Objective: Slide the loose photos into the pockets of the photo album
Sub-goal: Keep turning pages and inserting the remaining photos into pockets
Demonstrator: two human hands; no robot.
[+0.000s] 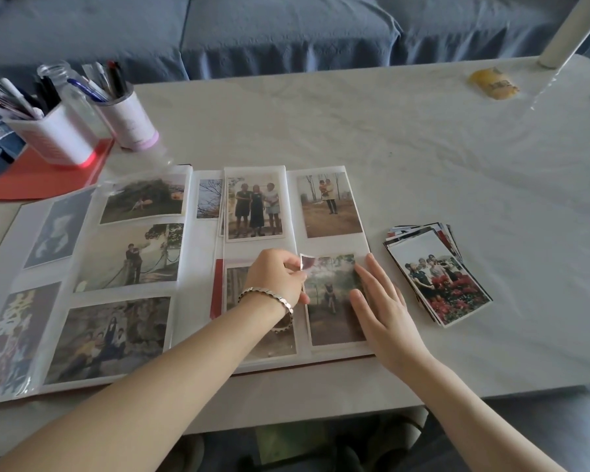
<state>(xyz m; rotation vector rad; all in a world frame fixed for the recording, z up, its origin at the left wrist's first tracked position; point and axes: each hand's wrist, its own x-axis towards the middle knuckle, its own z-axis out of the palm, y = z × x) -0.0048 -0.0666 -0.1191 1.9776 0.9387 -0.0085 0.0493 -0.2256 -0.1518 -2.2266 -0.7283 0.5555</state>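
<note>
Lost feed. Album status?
Left hand pinches photo corner; right hand flat on it. Photo at lower right pocket of album. Loose stack beside album, nothing blocking.

The album (198, 253) is cut off at the left edge. One pocketed photo (236, 291) is largely covered by the left hand (275, 279).

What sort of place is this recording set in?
Probably a living room at home: a blue sofa stands behind a pale table holding an open photo album, a stack of loose photos and cups of pens.

Glossy clear plastic album pockets (130, 257), glossy paper photo stack (440, 277), matt pale tabletop (355, 131), metal bracelet (269, 296), blue cloth sofa (252, 28)
</note>
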